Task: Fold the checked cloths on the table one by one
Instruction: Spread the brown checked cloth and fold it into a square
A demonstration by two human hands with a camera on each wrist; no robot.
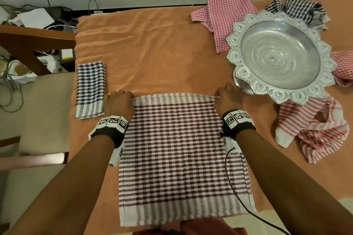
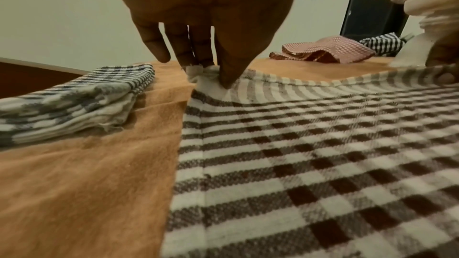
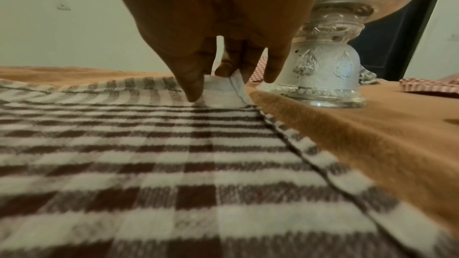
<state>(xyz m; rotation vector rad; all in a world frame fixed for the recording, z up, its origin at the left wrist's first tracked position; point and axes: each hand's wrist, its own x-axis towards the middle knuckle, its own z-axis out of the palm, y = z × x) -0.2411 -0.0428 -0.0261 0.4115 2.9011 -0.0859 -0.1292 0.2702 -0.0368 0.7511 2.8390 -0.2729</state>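
A brown-and-white checked cloth [image 1: 181, 154] lies spread flat on the orange table cover [image 1: 152, 53] in front of me. My left hand [image 1: 120, 103] pinches its far left corner [image 2: 201, 74] between thumb and fingers. My right hand [image 1: 228, 99] pinches the far right corner [image 3: 223, 87] the same way. The far edge is stretched straight between both hands. A folded dark blue checked cloth [image 1: 90, 89] lies to the left of my left hand, also seen in the left wrist view as the folded cloth [image 2: 74, 101].
A silver pedestal bowl [image 1: 278, 57] stands at the right, its foot [image 3: 320, 77] close beside my right hand. Unfolded pink, red-striped and dark checked cloths [image 1: 223, 19] lie around it. A wooden chair [image 1: 34, 82] stands left of the table.
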